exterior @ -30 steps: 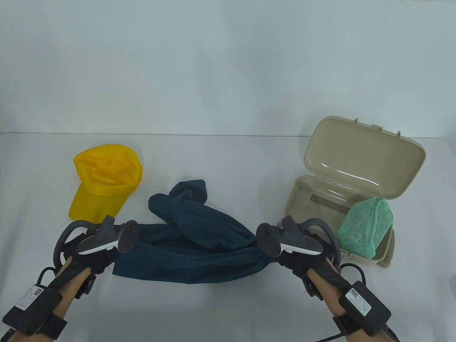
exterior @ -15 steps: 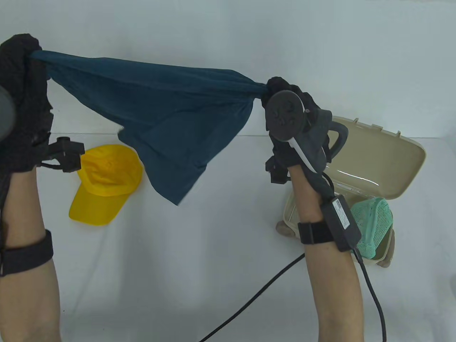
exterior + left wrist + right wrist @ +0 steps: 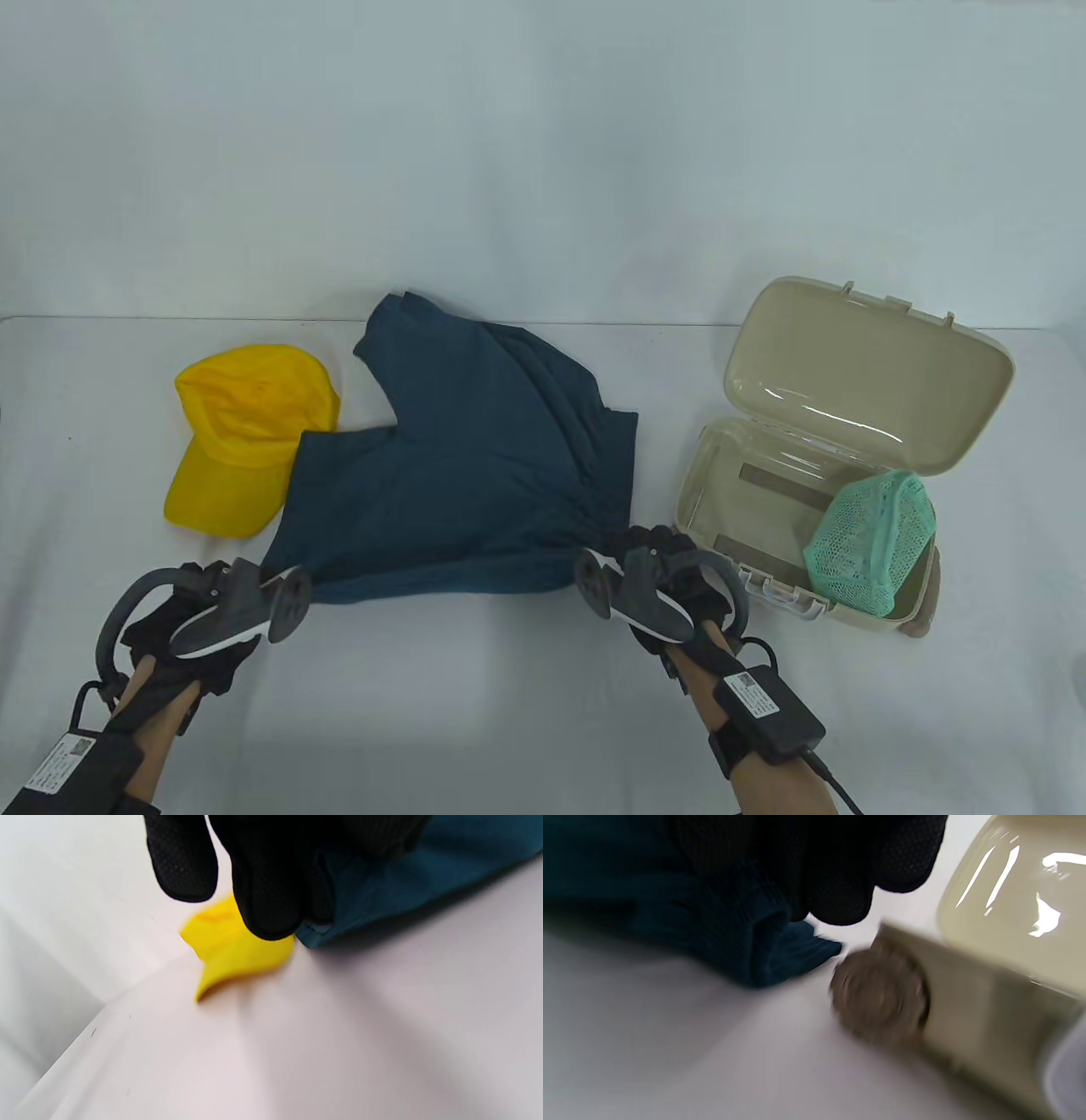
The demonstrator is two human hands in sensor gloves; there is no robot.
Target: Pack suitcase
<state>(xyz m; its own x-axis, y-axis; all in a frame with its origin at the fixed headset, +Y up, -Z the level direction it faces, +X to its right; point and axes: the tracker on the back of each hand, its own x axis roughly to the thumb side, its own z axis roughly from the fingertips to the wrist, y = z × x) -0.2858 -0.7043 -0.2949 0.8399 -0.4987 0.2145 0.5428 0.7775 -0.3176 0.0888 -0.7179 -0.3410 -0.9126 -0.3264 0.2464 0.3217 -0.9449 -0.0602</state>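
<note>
— Shirt first: where is it?

— Spread flat on the white surface, middle of the frame, its left edge lying over the brim of the yellow cap. My left hand grips its lower left corner; in the left wrist view my fingers are curled down on the blue cloth. My right hand clutches the bunched lower right corner, fingers closed on it.

— And the suitcase?

— At the right of the frame, beige, lid standing open. A green mesh pouch rests over its lower right corner. My right hand is just beside its left wall; one of its wheels shows blurred in the right wrist view, near the shirt's corner.

— The cap?

— Left of the shirt, crown toward the top of the frame.
</note>
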